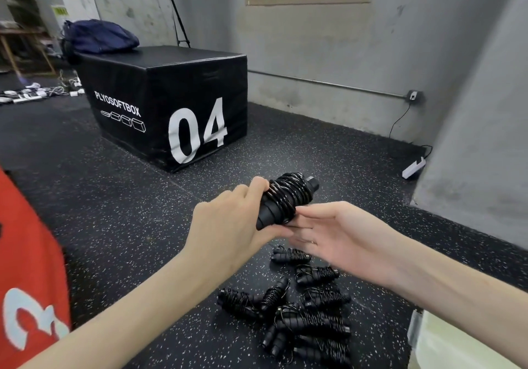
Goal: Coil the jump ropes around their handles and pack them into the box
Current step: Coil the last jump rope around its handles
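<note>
A black jump rope bundle (285,198), its thin cord wound round the paired handles, is held up above the floor in the middle of the view. My left hand (228,220) grips the bundle from the left, fingers curled over its upper side. My right hand (328,231) lies palm up under the bundle's lower end, its fingertips touching the coils. Below the hands, several more coiled black jump ropes (303,308) lie in a loose pile on the speckled floor. A pale translucent container (445,343) shows at the bottom right corner.
A black plyo box (177,105) marked 04 stands on the floor behind, with a dark blue bag (100,37) on top. A grey pillar (480,140) rises at the right, a white power strip (413,168) at its foot. A red block (28,268) sits at the left edge.
</note>
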